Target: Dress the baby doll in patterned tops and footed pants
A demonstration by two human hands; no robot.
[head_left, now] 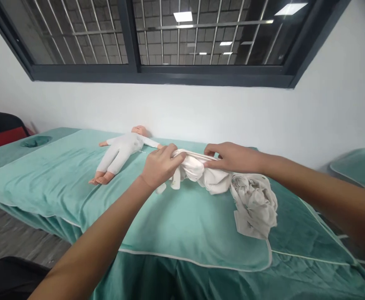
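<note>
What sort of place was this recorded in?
Probably a massage or baby-care training room: a green-covered bed with what looks like a face hole, a baby doll lying on it, and another green-covered surface at the right edge.

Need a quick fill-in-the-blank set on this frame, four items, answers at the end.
1. The left hand and right hand hold one cloth, coloured ____.
2. The doll lies nearer the ____ hand.
3. The crumpled bundle lies nearer the ____ hand.
4. A dark-framed ____ is set in the wall.

Answers: white; left; right; window.
</note>
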